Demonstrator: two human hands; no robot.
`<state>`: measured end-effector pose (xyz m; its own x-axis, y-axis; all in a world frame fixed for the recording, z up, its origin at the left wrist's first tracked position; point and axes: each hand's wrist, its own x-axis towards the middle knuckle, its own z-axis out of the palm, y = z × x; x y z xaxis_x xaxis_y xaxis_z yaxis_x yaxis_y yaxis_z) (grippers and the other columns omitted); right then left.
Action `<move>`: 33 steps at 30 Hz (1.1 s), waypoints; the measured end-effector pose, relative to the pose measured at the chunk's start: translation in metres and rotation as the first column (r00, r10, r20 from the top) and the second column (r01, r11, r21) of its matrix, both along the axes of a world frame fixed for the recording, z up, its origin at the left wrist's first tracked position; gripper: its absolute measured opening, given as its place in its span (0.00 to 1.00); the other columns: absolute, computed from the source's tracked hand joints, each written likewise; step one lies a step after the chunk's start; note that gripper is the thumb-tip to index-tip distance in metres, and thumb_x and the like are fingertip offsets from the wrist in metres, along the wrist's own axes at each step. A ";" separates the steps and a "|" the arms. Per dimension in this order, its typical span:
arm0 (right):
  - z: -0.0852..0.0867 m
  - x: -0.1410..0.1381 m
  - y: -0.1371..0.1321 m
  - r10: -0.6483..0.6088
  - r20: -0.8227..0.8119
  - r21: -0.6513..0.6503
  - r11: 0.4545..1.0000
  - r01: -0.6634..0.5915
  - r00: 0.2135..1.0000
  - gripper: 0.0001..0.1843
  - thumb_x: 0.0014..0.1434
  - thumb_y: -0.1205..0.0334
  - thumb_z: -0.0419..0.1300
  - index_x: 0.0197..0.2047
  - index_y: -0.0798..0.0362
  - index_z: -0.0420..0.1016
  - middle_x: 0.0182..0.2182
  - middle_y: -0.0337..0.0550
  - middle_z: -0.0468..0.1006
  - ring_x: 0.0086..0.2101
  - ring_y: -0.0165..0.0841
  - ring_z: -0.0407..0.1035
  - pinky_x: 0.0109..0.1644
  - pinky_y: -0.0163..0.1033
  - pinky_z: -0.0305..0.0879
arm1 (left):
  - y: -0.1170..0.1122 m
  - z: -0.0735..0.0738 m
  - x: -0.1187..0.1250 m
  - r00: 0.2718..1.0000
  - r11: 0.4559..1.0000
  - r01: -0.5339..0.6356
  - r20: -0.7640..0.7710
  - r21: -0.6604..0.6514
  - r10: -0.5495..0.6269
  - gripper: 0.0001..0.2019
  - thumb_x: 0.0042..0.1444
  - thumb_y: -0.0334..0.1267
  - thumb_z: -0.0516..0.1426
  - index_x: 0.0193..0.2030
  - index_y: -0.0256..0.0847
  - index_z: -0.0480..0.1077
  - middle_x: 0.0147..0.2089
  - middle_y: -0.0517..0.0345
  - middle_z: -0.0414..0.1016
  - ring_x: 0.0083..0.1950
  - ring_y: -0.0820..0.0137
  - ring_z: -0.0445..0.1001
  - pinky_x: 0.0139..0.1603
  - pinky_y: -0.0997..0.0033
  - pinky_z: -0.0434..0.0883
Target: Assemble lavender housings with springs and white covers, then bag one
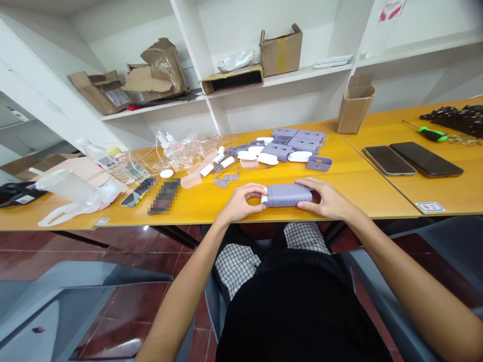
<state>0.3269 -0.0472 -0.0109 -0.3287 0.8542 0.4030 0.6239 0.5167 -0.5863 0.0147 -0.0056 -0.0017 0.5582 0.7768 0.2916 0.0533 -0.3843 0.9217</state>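
Observation:
A purple plastic case [287,194] with a perforated side lies flat near the front edge of the orange table [362,188]. My left hand [243,201] grips its left end, where a white piece [264,196] sticks out, with fingers curled round it. My right hand [326,198] holds the right end, fingers wrapped over the top and thumb at the front. Further back lie several loose purple shells [298,141], white oval pieces [267,158], a purple ring-shaped part [319,163] and metal springs [241,171].
Two phones [411,160] and a green-handled screwdriver [432,133] lie on the right table, beside a pile of black parts [458,118]. A brown paper bag [354,105] stands at the back. Plastic bags [75,193], remotes [164,196] and cables clutter the left. Cardboard boxes [281,50] fill the shelves.

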 end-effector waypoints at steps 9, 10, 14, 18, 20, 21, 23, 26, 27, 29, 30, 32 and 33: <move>0.000 0.003 0.000 0.016 -0.019 -0.017 1.000 -0.017 1.000 0.37 0.61 0.42 0.70 0.69 0.45 0.73 0.65 0.51 0.77 0.63 0.56 0.72 0.69 0.65 0.68 | 0.003 -0.003 -0.002 0.999 1.000 0.026 0.024 0.013 -0.027 0.15 0.51 0.32 0.72 0.47 0.37 0.82 0.59 0.44 0.75 0.59 0.61 0.79 0.67 0.50 0.75; -0.001 0.003 0.000 0.017 -0.021 -0.020 1.000 -0.017 1.000 0.37 0.61 0.42 0.70 0.69 0.45 0.73 0.65 0.51 0.77 0.63 0.56 0.72 0.69 0.65 0.68 | 0.003 -0.003 -0.002 0.999 0.999 0.025 0.028 0.021 -0.026 0.15 0.51 0.32 0.72 0.47 0.38 0.82 0.59 0.44 0.75 0.59 0.61 0.78 0.67 0.50 0.75; -0.001 0.003 0.001 0.015 -0.021 -0.036 0.999 -0.016 1.000 0.37 0.61 0.41 0.70 0.69 0.46 0.73 0.65 0.51 0.76 0.63 0.56 0.71 0.69 0.64 0.67 | 0.004 -0.005 -0.002 0.999 0.999 0.025 0.045 0.020 -0.026 0.16 0.50 0.32 0.73 0.47 0.38 0.83 0.59 0.44 0.75 0.59 0.61 0.79 0.67 0.49 0.75; -0.001 0.004 0.001 0.020 -0.022 -0.034 0.999 -0.021 1.000 0.39 0.59 0.42 0.71 0.69 0.45 0.74 0.65 0.50 0.76 0.64 0.56 0.71 0.70 0.64 0.67 | 0.002 -0.004 -0.002 0.999 0.999 0.033 0.039 -0.002 -0.033 0.16 0.52 0.33 0.72 0.48 0.37 0.82 0.59 0.43 0.76 0.58 0.60 0.79 0.67 0.49 0.75; -0.001 0.004 0.001 0.021 -0.024 -0.031 0.999 -0.022 0.999 0.39 0.58 0.42 0.72 0.69 0.45 0.74 0.65 0.50 0.76 0.64 0.56 0.71 0.69 0.64 0.67 | 0.002 -0.004 -0.002 0.999 0.999 0.033 0.033 -0.003 -0.033 0.16 0.52 0.34 0.73 0.48 0.37 0.82 0.59 0.43 0.76 0.59 0.60 0.79 0.67 0.49 0.75; -0.001 0.004 0.001 0.021 -0.024 -0.032 0.999 -0.022 0.999 0.39 0.58 0.42 0.72 0.69 0.45 0.74 0.65 0.50 0.76 0.64 0.56 0.71 0.69 0.64 0.67 | 0.002 -0.004 -0.003 0.999 0.999 0.033 0.033 -0.003 -0.033 0.16 0.52 0.34 0.73 0.48 0.37 0.82 0.59 0.42 0.76 0.59 0.60 0.79 0.67 0.49 0.75; -0.002 0.004 0.001 0.019 -0.023 -0.037 0.999 -0.020 1.000 0.38 0.59 0.42 0.72 0.69 0.45 0.74 0.65 0.50 0.76 0.64 0.56 0.71 0.70 0.64 0.67 | 0.002 -0.004 -0.003 0.999 0.999 0.036 0.040 -0.003 -0.036 0.16 0.51 0.34 0.73 0.48 0.37 0.82 0.59 0.42 0.77 0.58 0.60 0.79 0.66 0.49 0.76; -0.001 0.004 0.001 0.016 -0.029 -0.044 0.999 -0.017 0.999 0.37 0.60 0.42 0.71 0.69 0.45 0.74 0.66 0.50 0.76 0.64 0.56 0.71 0.70 0.65 0.66 | 0.003 -0.004 -0.003 0.998 0.999 0.043 0.049 -0.003 -0.043 0.17 0.51 0.34 0.73 0.48 0.37 0.83 0.59 0.42 0.77 0.58 0.60 0.80 0.66 0.49 0.76; -0.001 0.004 0.001 0.017 -0.031 -0.046 0.999 -0.019 0.999 0.37 0.60 0.43 0.71 0.69 0.45 0.74 0.66 0.50 0.76 0.64 0.56 0.70 0.70 0.65 0.66 | 0.004 -0.004 -0.003 0.998 0.999 0.044 0.051 -0.003 -0.044 0.17 0.51 0.34 0.73 0.48 0.37 0.83 0.59 0.42 0.77 0.58 0.60 0.80 0.66 0.49 0.76; 0.000 0.004 0.001 0.020 -0.034 -0.048 0.999 -0.021 0.999 0.37 0.60 0.43 0.71 0.69 0.45 0.74 0.66 0.50 0.77 0.65 0.56 0.70 0.70 0.66 0.66 | 0.004 -0.004 -0.003 0.998 0.999 0.045 0.046 -0.005 -0.045 0.17 0.52 0.34 0.73 0.48 0.37 0.83 0.59 0.42 0.77 0.58 0.60 0.80 0.66 0.49 0.76; 0.000 0.004 0.000 0.022 -0.034 -0.050 0.998 -0.023 0.999 0.37 0.60 0.43 0.71 0.69 0.45 0.74 0.66 0.50 0.77 0.65 0.56 0.70 0.70 0.66 0.65 | 0.004 -0.003 -0.003 0.998 0.999 0.044 0.043 -0.007 -0.044 0.17 0.52 0.35 0.73 0.48 0.37 0.83 0.59 0.42 0.77 0.58 0.60 0.80 0.66 0.49 0.76; 0.001 0.005 0.000 0.026 -0.035 -0.051 0.998 -0.028 0.999 0.37 0.60 0.43 0.71 0.69 0.44 0.75 0.66 0.50 0.77 0.64 0.56 0.70 0.70 0.66 0.65 | 0.003 -0.003 -0.003 0.998 0.999 0.042 0.038 -0.014 -0.041 0.17 0.51 0.35 0.73 0.48 0.36 0.83 0.60 0.41 0.78 0.58 0.60 0.80 0.66 0.49 0.76; 0.001 0.005 0.000 0.027 -0.036 -0.053 0.998 -0.029 0.999 0.37 0.60 0.43 0.71 0.69 0.44 0.75 0.66 0.50 0.77 0.64 0.56 0.71 0.71 0.66 0.65 | 0.003 -0.003 -0.003 0.999 0.999 0.040 0.037 -0.017 -0.039 0.17 0.51 0.35 0.74 0.48 0.36 0.83 0.60 0.41 0.78 0.58 0.60 0.80 0.66 0.49 0.76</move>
<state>0.3315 -0.0470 -0.0096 -0.3394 0.8653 0.3690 0.5879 0.5013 -0.6349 0.0119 -0.0027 -0.0044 0.5778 0.7595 0.2989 0.0040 -0.3688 0.9295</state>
